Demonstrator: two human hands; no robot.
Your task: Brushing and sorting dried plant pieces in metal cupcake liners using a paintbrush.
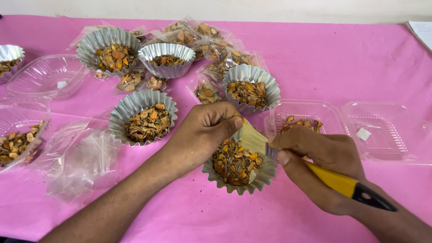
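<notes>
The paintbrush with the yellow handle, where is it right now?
In the head view, the paintbrush sits right of centre in the right hand, its bristles over the foil cup that the left hand steadies.

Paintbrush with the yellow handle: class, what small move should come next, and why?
Probably sweep the paintbrush bristles inward across the foil cup. The right hand holds the bristles at the cup's upper rim, over the orange dried pieces, while the left hand steadies that rim.

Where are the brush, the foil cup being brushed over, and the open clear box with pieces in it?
brush point(335, 180), head view, on its yellow handle.
foil cup point(258, 180), head view, on its pleated right rim.
clear box point(326, 112), head view, on the bare upper right of its filled half.
</notes>
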